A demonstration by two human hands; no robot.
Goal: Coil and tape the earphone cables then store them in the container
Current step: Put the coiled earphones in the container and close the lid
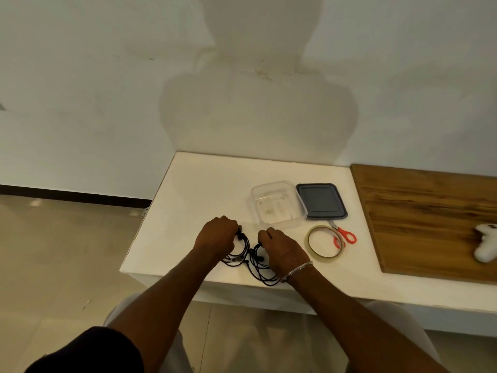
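A tangle of black earphone cables (252,261) lies on the white table (204,189) near its front edge. My left hand (219,236) grips the cables at their left upper part with curled fingers. My right hand (282,250) holds the cables at their right side, a metal bangle on its wrist. Just behind the hands stands a clear plastic container (278,204), open and with no cables inside. Its dark grey lid (321,201) lies flat to the right of it. A roll of clear tape (324,244) rests to the right of my right hand.
Red-handled scissors (345,235) lie partly under the tape roll, by the lid's front edge. A wooden board (419,211) covers the surface at the right, with a white game controller (486,246) on it. The table's left edge drops to a tiled floor.
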